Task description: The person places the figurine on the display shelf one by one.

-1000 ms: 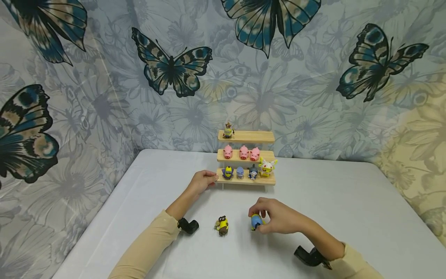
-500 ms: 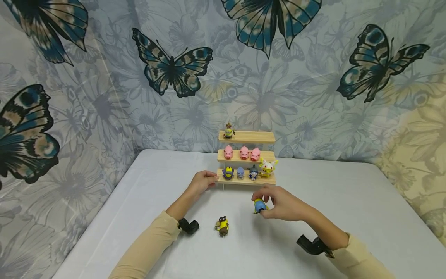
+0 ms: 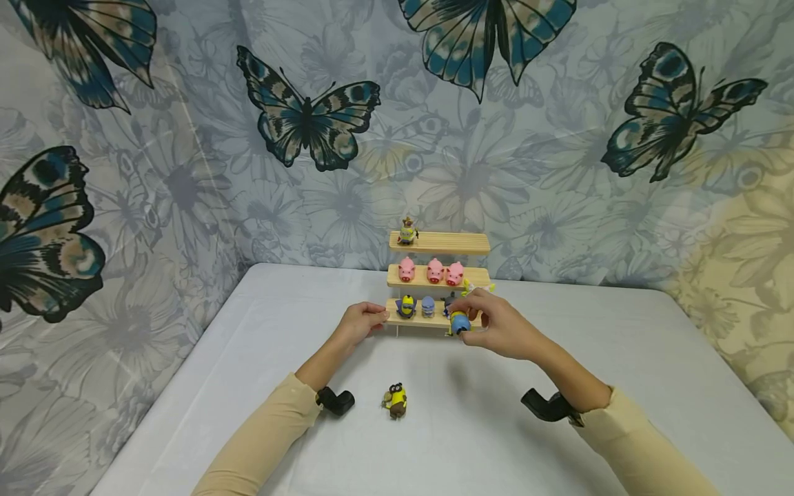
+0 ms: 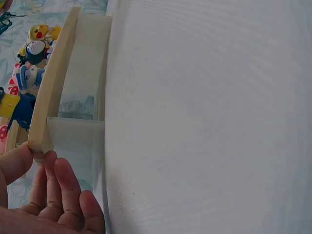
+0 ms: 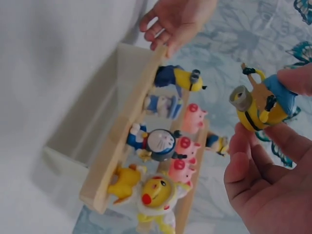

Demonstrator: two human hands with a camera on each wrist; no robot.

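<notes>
Right hand (image 3: 496,329) pinches the yellow-and-blue figurine (image 5: 261,103) in fingertips, aloft before the bottom shelf (image 3: 434,319) — likely light, rigid, smooth plastic, best gripped round the body; left hand (image 3: 358,324) clasps the shelf's end.

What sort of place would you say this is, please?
Probably a home table set up for display: a small three-tier wooden shelf of toy figures stands on a white table before a butterfly-print cloth backdrop.

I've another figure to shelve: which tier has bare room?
The top tier is bare right of its lone figure. The middle tier has a small gap right of the three pigs. The bottom tier is crowded.
</notes>
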